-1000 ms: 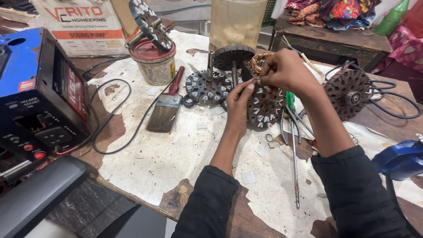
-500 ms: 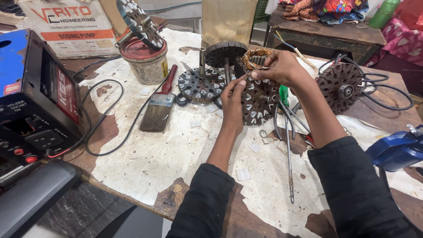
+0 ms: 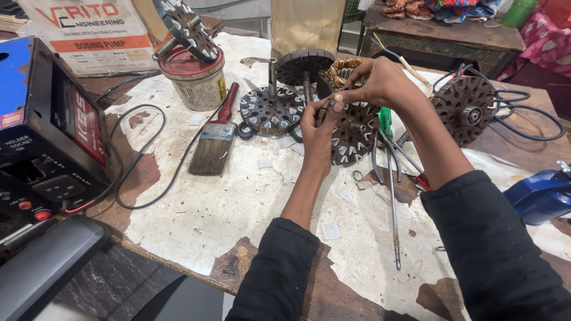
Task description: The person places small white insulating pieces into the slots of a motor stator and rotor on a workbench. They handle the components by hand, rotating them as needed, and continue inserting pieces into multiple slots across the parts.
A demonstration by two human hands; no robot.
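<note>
Both hands, left (image 3: pixel 318 122) and right (image 3: pixel 380 83), pinch one small copper-wound stator (image 3: pixel 345 68) between them above the table (image 3: pixel 238 208).

Small motor-repair workshop. Worn workbench (image 3: pixel 196 226) with peeling, stained top. Several slotted motor stator cores (image 3: pixel 270 110) lying about, another with black leads (image 3: pixel 467 110) at right. Paintbrush (image 3: pixel 214 139) beside a lidded tin (image 3: pixel 196 80). Electrical tester box (image 3: pixel 50 142) with sockets and switches at left, black cable (image 3: pixel 143 178) trailing. Long screwdriver (image 3: pixel 392 202), blue vise (image 3: pixel 541 193) at edge.
</note>
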